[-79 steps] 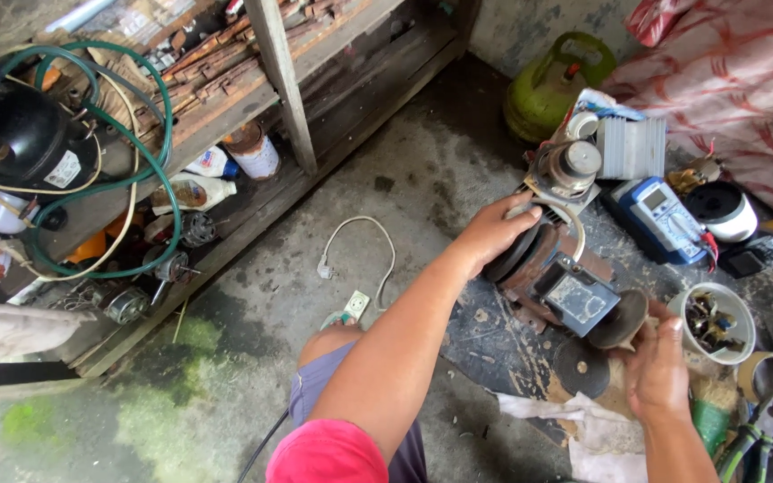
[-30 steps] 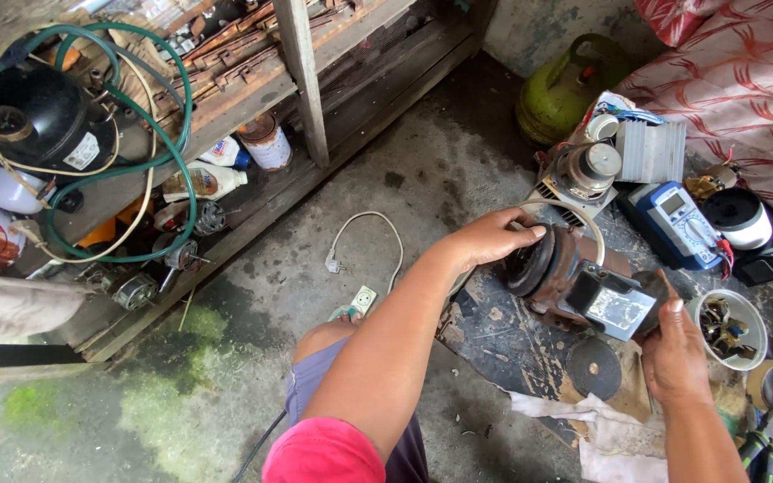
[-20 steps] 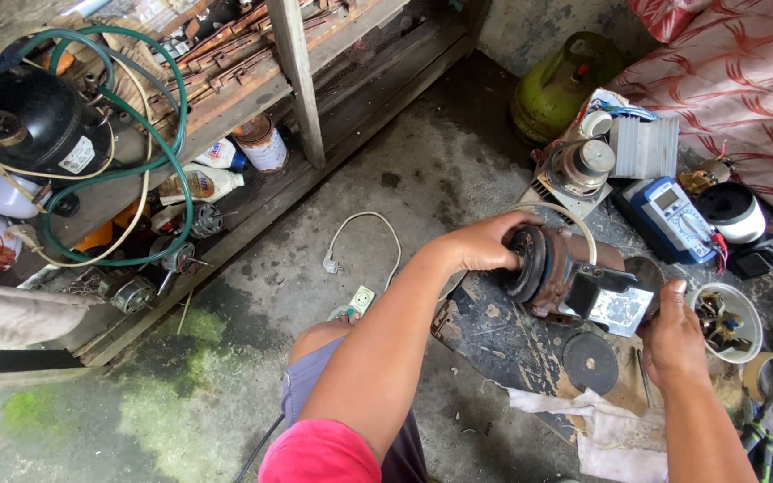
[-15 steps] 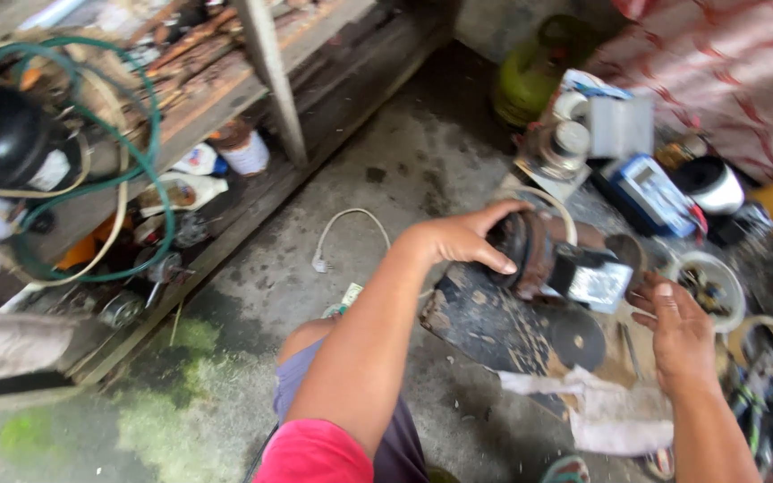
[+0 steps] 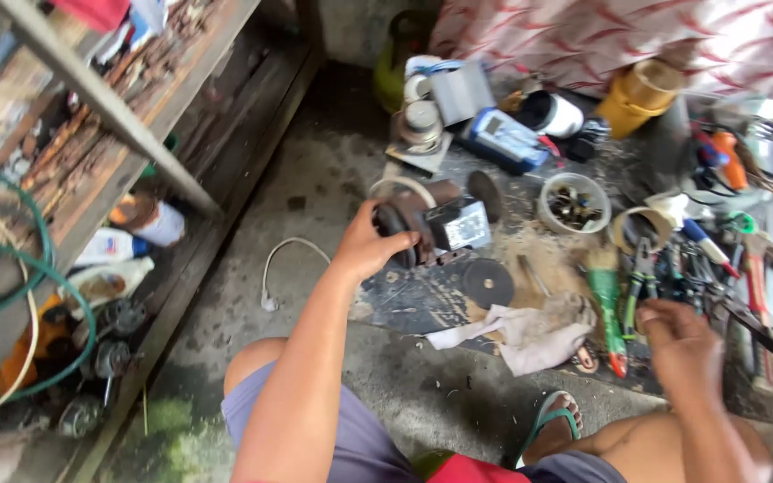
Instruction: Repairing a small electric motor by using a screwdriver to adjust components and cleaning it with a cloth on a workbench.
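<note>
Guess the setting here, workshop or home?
Likely an informal repair workshop on a concrete floor. The left hand grips a small electric motor, hand tools lie scattered on the right, and a multimeter sits beside a tub of small parts.

Right hand (image 5: pixel 683 335) blurred; its grip among tools (image 5: pixel 673 268) unclear.
</note>
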